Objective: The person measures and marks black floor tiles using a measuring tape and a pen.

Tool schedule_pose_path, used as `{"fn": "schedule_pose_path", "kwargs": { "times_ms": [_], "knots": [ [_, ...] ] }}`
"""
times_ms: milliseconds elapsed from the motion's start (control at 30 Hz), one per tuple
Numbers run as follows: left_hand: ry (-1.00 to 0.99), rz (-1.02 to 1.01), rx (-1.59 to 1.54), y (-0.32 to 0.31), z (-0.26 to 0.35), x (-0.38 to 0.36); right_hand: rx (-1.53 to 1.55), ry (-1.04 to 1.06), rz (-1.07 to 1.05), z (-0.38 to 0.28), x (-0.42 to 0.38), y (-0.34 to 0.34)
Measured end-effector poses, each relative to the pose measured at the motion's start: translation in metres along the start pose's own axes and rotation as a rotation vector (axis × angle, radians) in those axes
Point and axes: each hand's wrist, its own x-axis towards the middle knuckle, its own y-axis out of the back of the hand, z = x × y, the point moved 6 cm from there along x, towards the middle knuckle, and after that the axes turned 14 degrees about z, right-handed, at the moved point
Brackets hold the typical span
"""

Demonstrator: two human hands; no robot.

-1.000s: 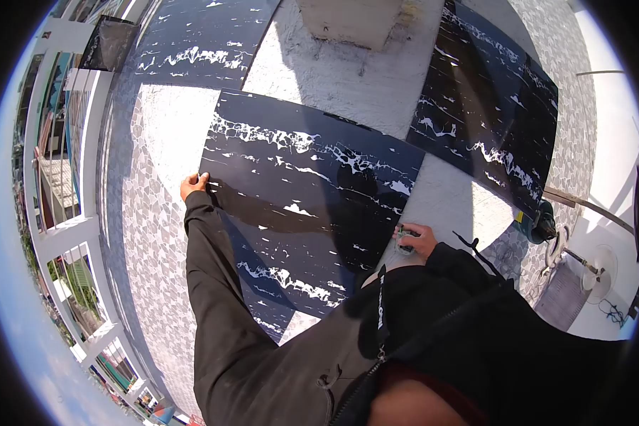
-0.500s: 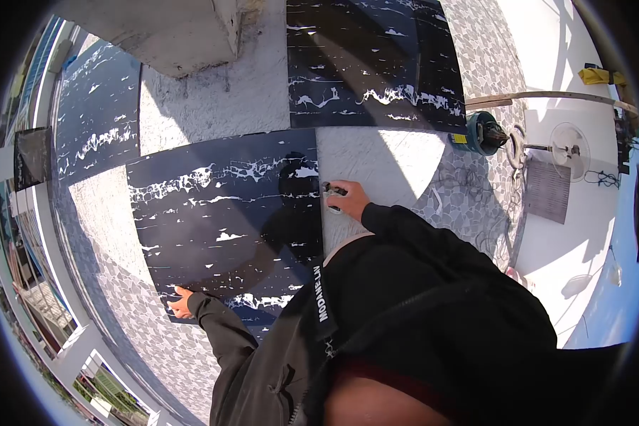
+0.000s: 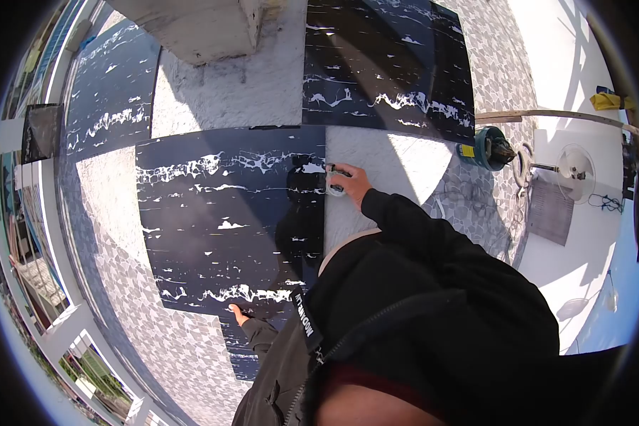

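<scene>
In the head view, the right hand reaches out at centre frame, sleeve extended, its grip closed around a small grey tool pressed at the right edge of the black marble tile, which lies flat on the floor across the middle left. The left hand sits low at the tile's lower edge, fingers touching it — whether it clasps the edge I cannot tell. Around it lie another dark tile at upper centre, a concrete block at top left, and a blue-green machine at right, near a fan.
</scene>
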Motion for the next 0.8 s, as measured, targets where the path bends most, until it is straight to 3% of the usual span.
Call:
{"fn": "schedule_pose_path", "kwargs": {
  "times_ms": [367,467,567,700,800],
  "knots": [
    [0.076,-0.413,-0.141,-0.024,-0.012,-0.024,0.026,-0.066,-0.030,0.005,0.005,0.001],
    [0.100,-0.392,-0.363,-0.002,-0.020,0.009,0.032,-0.072,-0.029,-0.004,-0.001,-0.006],
    [0.002,-0.187,-0.340,-0.003,-0.034,0.043,0.002,-0.044,-0.031,-0.001,-0.004,-0.010],
    [-0.083,-0.108,-0.390,0.006,-0.018,0.009,-0.085,-0.004,-0.020,0.008,0.006,-0.002],
    [-0.033,-0.099,-0.371,0.009,-0.019,0.009,-0.115,0.011,-0.062,0.008,0.011,-0.002]
  ]
}}
